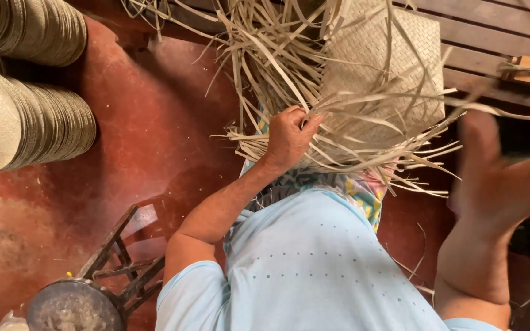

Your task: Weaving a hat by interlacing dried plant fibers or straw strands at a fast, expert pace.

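Gripping a bundle of loose pale straw strips [338,147], the left hand [288,138] has its fingers clenched at the near edge of a half-woven mat [387,67] lying on the person's lap. Right hand [483,165] is raised at the right, blurred; whether its fingers hold anything I cannot tell. Stacked woven hats [26,116] lie far left on the red floor [148,122].

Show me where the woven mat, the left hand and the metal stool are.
woven mat [378,67], head view, on its finished plaited area.
left hand [288,138], head view, on the back of the hand.
metal stool [73,304], head view, on its round seat.
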